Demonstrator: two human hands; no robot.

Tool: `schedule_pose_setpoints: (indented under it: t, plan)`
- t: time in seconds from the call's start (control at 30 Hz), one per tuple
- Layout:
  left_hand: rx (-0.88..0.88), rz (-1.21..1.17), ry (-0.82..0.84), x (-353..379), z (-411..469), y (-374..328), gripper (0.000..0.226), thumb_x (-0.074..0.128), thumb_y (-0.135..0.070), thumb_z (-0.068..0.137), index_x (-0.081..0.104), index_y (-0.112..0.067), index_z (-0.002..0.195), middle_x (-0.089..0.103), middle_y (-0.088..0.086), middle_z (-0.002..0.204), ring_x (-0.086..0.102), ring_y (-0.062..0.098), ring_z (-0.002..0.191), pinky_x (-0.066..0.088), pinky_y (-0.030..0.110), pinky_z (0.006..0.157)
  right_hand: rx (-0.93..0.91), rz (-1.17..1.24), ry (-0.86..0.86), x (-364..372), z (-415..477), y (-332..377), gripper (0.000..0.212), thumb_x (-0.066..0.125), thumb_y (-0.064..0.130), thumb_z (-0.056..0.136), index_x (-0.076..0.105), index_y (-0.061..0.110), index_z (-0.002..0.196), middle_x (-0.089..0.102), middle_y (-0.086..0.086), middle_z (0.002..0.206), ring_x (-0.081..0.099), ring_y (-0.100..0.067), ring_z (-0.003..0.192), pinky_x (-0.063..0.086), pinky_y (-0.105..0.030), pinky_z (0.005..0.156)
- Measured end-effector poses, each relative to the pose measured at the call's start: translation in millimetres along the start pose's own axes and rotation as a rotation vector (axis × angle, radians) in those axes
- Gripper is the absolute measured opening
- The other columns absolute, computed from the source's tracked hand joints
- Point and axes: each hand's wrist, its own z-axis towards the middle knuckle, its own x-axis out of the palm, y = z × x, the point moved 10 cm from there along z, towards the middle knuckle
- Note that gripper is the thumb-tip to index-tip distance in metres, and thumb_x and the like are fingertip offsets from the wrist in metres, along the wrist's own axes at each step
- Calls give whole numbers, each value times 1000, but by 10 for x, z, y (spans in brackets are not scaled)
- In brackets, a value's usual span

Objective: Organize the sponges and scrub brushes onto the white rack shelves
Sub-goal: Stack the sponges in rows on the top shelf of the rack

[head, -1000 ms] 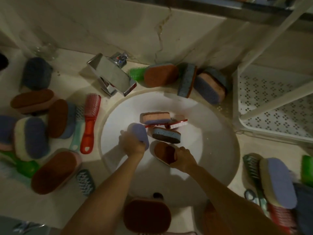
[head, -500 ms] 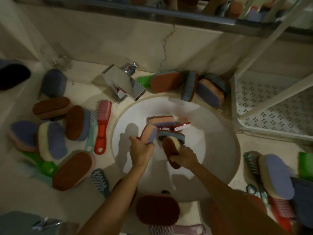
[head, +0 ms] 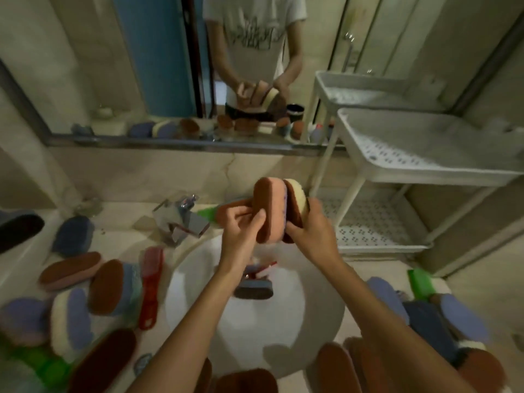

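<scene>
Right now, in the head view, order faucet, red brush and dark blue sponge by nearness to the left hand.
1. Faucet, left of left hand.
2. Red brush, lower left.
3. Dark blue sponge, far left.

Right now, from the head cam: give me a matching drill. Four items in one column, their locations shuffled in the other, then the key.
Items
1. pink sponge
2. cream sponge
3. red scrub brush
4. chrome tap

Places
A. behind the basin, by the wall
B. held in the left hand
C. lying on the counter, left of the basin
D. held in the right hand

Pairs: 1-B, 2-D, 3-C, 4-A
</scene>
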Motion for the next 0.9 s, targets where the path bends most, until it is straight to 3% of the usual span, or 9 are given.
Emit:
schedule_pose_setpoints:
  t: [0.07,0.13,0.3,0.4,0.5,0.6,0.7,0.83,0.9]
  plan:
    - [7,-29,64,156,-14,-307,36,65,-25,85,48,-17,116,58,-5,100,57,2,84,48,12,65,-43,26,-68,-318,51,173,45,66,29,82,45,9,117,59,-5,99,57,-20,89,46,-33,73]
    - [2,-43,117,313,-29,-570,42,69,-32,80,53,-19,117,63,-1,106,61,12,91,49,22,78,-71,42,-139,-625,107,321,45,65,34,82,46,10,115,55,0,91,56,-20,84,40,-29,67]
    - [32,-227,208,711,-99,-1201,44,71,-24,78,55,-14,117,66,5,109,64,16,94,52,31,83,-134,161,-286,-1301,243,564,59,68,35,80,37,15,126,57,1,96,60,-19,88,52,-36,77]
    - [70,-270,151,925,-38,-1497,49,69,-21,81,46,-15,124,59,-1,106,58,10,89,48,29,84,-125,293,-320,-1668,391,525,53,68,25,82,35,16,122,56,0,97,61,-20,86,56,-37,77]
    - [141,-169,109,1221,74,-1716,58,67,-24,84,38,-14,132,51,-1,110,53,12,93,41,29,81,-74,414,-316,-1960,610,344,50,67,19,82,34,17,120,59,-8,104,64,-23,89,58,-39,72]
    - [208,25,123,1602,208,-1861,59,64,-24,87,31,-13,135,44,-2,111,46,12,99,38,26,80,18,512,-280,-2182,832,54,54,61,13,87,29,12,131,57,-11,109,61,-19,84,52,-24,60]
    - [246,251,142,1976,387,-1867,57,61,-21,88,27,-12,133,46,3,126,47,18,109,43,31,87,114,562,-249,-2313,1043,-319,49,55,7,89,31,8,131,53,-13,112,57,-15,77,49,-20,54]
    - [238,550,161,2369,564,-1692,68,54,-17,91,13,-9,144,33,15,145,46,30,124,44,33,86,252,426,-179,-2303,1321,-810,49,55,9,86,37,8,131,53,-12,110,54,-23,95,52,-42,90]
    - [228,669,207,2530,613,-1579,68,50,-16,93,9,-12,148,26,17,150,44,31,127,44,35,93,299,351,-107,-2235,1405,-964,48,56,12,87,38,8,131,53,-10,109,54,-23,98,50,-41,93]
